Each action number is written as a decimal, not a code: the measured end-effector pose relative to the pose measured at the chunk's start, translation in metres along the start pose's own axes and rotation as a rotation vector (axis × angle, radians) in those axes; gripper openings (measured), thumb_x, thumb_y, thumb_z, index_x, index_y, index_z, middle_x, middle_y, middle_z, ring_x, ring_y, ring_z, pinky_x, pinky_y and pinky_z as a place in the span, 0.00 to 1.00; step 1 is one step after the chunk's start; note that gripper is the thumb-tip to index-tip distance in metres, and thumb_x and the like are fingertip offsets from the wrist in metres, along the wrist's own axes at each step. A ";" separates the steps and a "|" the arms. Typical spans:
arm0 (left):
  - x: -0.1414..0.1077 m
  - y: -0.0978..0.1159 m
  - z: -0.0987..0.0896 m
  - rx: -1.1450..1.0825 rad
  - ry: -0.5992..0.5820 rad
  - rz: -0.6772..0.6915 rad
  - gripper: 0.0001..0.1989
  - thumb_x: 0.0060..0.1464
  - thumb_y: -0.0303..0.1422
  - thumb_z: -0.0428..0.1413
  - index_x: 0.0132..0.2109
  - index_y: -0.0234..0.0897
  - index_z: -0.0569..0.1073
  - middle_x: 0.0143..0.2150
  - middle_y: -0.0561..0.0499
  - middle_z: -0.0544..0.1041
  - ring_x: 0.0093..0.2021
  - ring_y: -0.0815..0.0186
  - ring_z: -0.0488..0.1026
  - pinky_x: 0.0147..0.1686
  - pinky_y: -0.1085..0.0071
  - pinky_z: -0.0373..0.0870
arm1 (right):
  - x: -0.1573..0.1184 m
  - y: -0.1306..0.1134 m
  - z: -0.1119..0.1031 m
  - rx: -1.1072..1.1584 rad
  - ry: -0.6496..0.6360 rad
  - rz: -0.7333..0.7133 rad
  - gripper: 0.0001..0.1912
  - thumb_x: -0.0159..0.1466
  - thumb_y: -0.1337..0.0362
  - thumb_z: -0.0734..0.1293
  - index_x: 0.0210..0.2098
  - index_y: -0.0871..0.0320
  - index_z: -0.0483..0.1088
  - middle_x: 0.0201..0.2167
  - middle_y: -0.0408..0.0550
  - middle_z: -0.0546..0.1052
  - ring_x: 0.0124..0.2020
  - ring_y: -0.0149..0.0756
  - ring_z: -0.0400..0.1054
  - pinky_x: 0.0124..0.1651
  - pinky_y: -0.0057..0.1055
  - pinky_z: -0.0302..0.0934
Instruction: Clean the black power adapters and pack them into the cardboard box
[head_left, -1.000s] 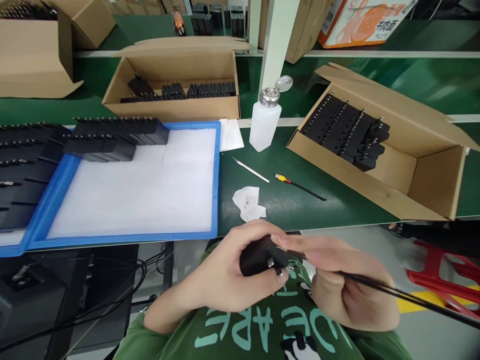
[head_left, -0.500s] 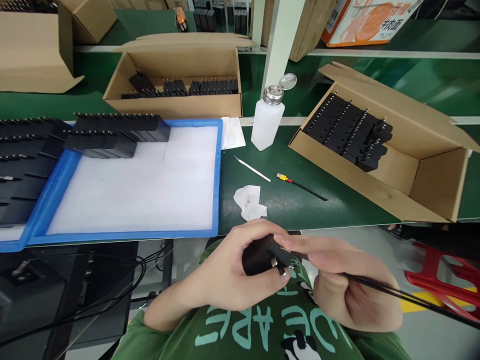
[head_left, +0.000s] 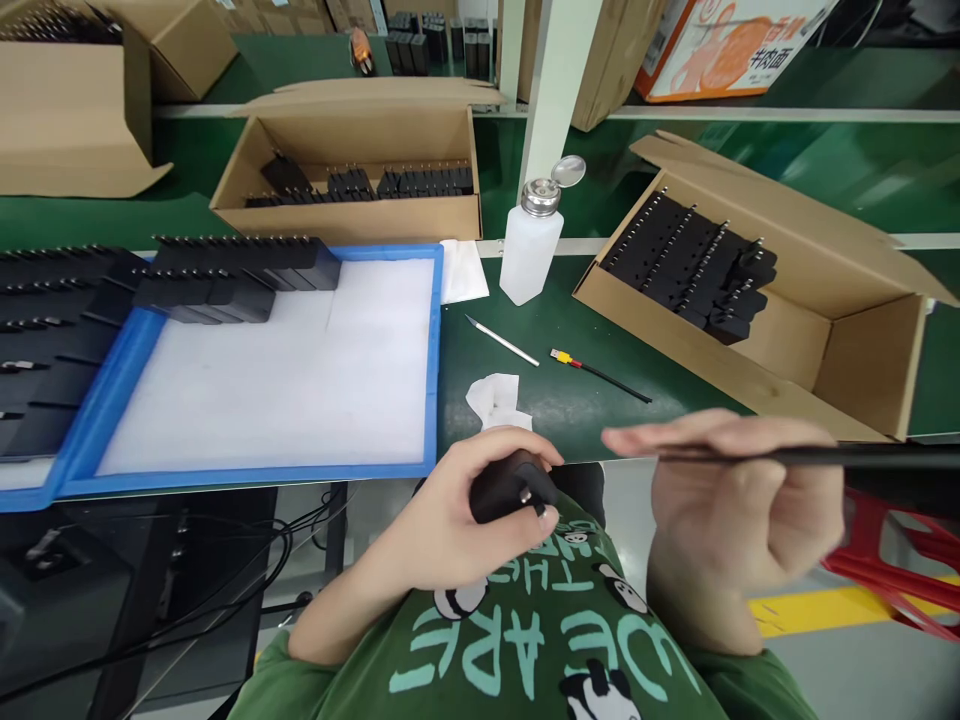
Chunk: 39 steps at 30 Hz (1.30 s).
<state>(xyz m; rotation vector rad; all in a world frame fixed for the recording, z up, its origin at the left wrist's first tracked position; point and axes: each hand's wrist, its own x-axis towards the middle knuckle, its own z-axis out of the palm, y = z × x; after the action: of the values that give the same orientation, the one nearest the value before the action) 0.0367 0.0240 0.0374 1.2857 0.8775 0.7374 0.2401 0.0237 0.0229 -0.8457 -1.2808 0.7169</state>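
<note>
My left hand (head_left: 457, 520) is wrapped round a black adapter (head_left: 510, 488) with metal prongs, held in front of the shirt, just off the table's near edge. To its right and apart from it, my right hand (head_left: 739, 490) is raised and blurred, with a thin black cable (head_left: 810, 457) pinched between thumb and fingers. A crumpled white tissue (head_left: 499, 400) lies on the table beyond my left hand. Behind it are a white-handled knife (head_left: 502, 340) and a short black cable with a yellow USB plug (head_left: 566, 357).
A blue-rimmed tray (head_left: 437, 360) with rows of black adapters (head_left: 247, 262) is on the left. An open carton (head_left: 862, 350) of adapters stands at the right, another carton (head_left: 360, 218) at the back. A white pump bottle (head_left: 531, 255) stands between them.
My right hand has moved right and up, away from the adapter, with the cable still in it. My left hand and the adapter have shifted slightly left.
</note>
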 end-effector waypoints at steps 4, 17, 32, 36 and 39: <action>0.001 -0.011 -0.008 -0.027 0.058 0.000 0.13 0.60 0.39 0.61 0.49 0.39 0.74 0.42 0.49 0.75 0.36 0.66 0.70 0.38 0.69 0.67 | 0.012 0.035 -0.018 -0.338 0.016 0.030 0.07 0.72 0.63 0.61 0.43 0.55 0.72 0.40 0.49 0.79 0.44 0.43 0.78 0.46 0.42 0.75; 0.022 -0.037 0.005 -0.241 0.027 0.137 0.30 0.59 0.58 0.52 0.56 0.40 0.71 0.52 0.43 0.70 0.36 0.65 0.68 0.36 0.68 0.70 | 0.010 0.052 -0.056 -1.023 -0.384 0.036 0.25 0.71 0.55 0.62 0.63 0.60 0.65 0.56 0.63 0.72 0.57 0.55 0.68 0.56 0.53 0.68; 0.069 -0.053 0.041 -0.294 0.378 -0.054 0.39 0.50 0.64 0.56 0.63 0.50 0.70 0.64 0.46 0.73 0.65 0.43 0.68 0.65 0.50 0.65 | 0.063 0.019 -0.161 -1.045 -0.117 0.120 0.17 0.66 0.66 0.62 0.54 0.57 0.69 0.48 0.54 0.77 0.45 0.43 0.73 0.43 0.38 0.70; 0.077 -0.060 0.025 -0.236 0.422 -0.183 0.33 0.48 0.62 0.59 0.53 0.47 0.78 0.60 0.45 0.77 0.66 0.39 0.67 0.64 0.46 0.67 | 0.111 0.039 -0.221 -1.084 -0.444 0.386 0.15 0.62 0.67 0.65 0.49 0.57 0.73 0.42 0.52 0.77 0.38 0.42 0.72 0.42 0.39 0.68; 0.085 -0.068 0.013 -0.205 0.412 -0.249 0.30 0.45 0.63 0.60 0.43 0.46 0.83 0.59 0.46 0.78 0.65 0.34 0.67 0.65 0.39 0.63 | 0.129 0.062 -0.226 -1.029 -0.559 0.442 0.12 0.57 0.67 0.69 0.41 0.56 0.73 0.39 0.49 0.75 0.36 0.40 0.71 0.39 0.35 0.68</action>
<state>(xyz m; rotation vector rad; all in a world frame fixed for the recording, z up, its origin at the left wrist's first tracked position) 0.0889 0.0805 -0.0405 0.8350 1.2339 0.8824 0.4833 0.1337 0.0180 -1.8937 -2.0416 0.6321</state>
